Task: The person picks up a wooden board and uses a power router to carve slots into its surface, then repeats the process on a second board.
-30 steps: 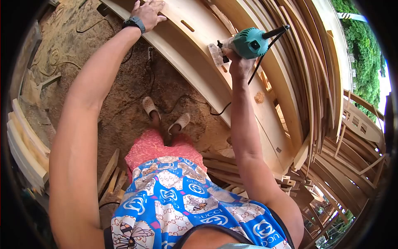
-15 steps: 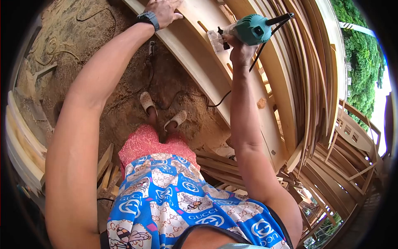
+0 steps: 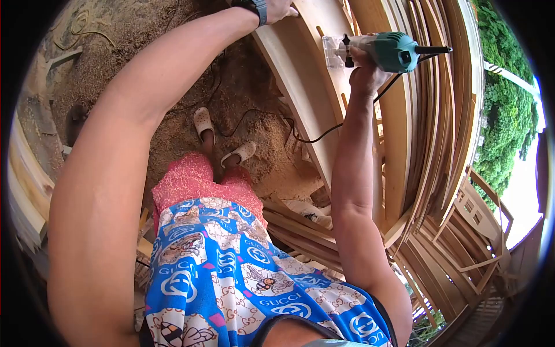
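Note:
My right hand point(image 3: 368, 70) is closed round the body of a teal power tool point(image 3: 395, 52), which has a clear plastic guard at its front and a black cord at its back. The tool is over a long pale wooden board point(image 3: 300, 81) with narrow slots. At the top edge, my left hand point(image 3: 280, 9), with a watch on its wrist, lies on the board with its fingers stretched out; part of it is cut off by the frame.
Long curved wooden strips point(image 3: 430, 133) are stacked to the right. More timber point(image 3: 445, 260) and a wooden frame stand at the lower right. The black cord point(image 3: 312, 140) loops below the board. Sawdust point(image 3: 277, 156) covers the floor around my feet.
The tool and my right hand have shifted right in the view. My left hand has moved up and right, along with the board edge. The whole view has shifted somewhat.

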`<state>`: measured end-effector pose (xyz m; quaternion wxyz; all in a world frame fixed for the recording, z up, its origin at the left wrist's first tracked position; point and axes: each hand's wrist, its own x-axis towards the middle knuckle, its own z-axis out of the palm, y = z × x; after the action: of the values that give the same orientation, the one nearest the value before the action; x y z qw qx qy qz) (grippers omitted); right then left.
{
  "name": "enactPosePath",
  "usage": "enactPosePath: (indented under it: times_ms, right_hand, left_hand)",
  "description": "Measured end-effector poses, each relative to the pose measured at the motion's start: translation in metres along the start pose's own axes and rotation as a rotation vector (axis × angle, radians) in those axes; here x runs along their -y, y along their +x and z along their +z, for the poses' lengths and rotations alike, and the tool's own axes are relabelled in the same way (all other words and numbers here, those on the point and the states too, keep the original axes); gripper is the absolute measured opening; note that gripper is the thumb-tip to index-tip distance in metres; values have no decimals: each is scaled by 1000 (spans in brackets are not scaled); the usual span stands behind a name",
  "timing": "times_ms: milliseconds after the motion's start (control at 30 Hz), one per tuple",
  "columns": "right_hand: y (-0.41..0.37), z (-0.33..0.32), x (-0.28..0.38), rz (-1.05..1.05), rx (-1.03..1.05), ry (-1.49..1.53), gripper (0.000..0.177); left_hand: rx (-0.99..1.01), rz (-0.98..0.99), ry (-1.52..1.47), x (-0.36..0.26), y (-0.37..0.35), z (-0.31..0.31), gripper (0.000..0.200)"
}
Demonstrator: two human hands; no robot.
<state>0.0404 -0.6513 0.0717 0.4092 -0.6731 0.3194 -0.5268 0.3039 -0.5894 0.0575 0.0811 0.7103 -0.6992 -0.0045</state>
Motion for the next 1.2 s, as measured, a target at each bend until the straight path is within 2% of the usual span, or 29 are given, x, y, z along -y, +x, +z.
enactPosePath:
  times_ms: [33, 133, 400, 500, 600, 633, 700, 800, 867, 900, 1000, 1067, 1200]
  right_hand:
    - [2, 1, 0, 10, -40, 38, 38]
    - [6, -1, -6, 24, -39, 86, 44]
    - [-4, -2, -4, 55, -7, 76, 45]
    - [-2, -4, 2, 39, -27, 160, 46]
    - [4, -9, 0, 57, -41, 121, 48]
    - [0, -7, 0, 48, -56, 124, 49]
    - [2, -6, 1, 44, -91, 121, 51]
    - [20, 4, 1, -49, -22, 77, 46]
    - [25, 15, 2, -39, -12, 105, 41]
    - [29, 26, 5, -39, -19, 225, 41]
    - [29, 37, 12, -5, 43, 163, 52]
    - [30, 36, 2, -14, 67, 70, 52]
    - [33, 35, -10, -1, 88, 77, 51]
  left_hand:
    - [2, -8, -7, -1, 2, 1, 65]
    - [-115, 44, -40, 0, 1, 12, 64]
    - [-89, 25, -40, -9, -5, 17, 59]
    - [-76, 64, -20, -11, -4, 3, 59]
    - [64, 51, 46, 0, 4, -11, 63]
    - [225, -2, -13, 5, 9, -22, 73]
    - [178, -69, 77, 26, 13, -18, 82]
    - [259, -118, 2, 47, 23, -23, 87]
    - [212, -116, -34, 45, 21, -13, 87]
    - [169, -126, -66, 43, 20, -10, 86]
    - [148, -125, -81, 44, 21, -1, 85]
    - [156, -136, -82, 46, 21, 0, 84]
    - [144, -106, -93, 45, 19, -1, 84]
